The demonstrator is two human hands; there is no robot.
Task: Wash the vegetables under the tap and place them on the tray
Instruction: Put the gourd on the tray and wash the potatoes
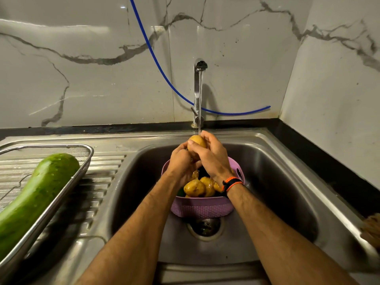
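Observation:
Both my hands hold one yellow potato [197, 141] under the running stream from the steel tap [199, 89]. My left hand [181, 161] grips it from below and the left. My right hand [211, 155] wraps it from the right, thumb on top. Beneath them a lilac plastic basket [202, 208] sits in the sink basin [273, 182] and holds several more wet potatoes [195, 188], with something dark and something green partly hidden under my hands. On the drainboard at left a mesh steel tray [67, 182] carries a long green gourd [35, 194].
The drain [205, 228] lies just in front of the basket. A blue hose [164, 73] hangs along the marble wall behind the tap. A brown object [372, 231] sits at the sink's right edge. A black counter strip [320, 153] borders the sink.

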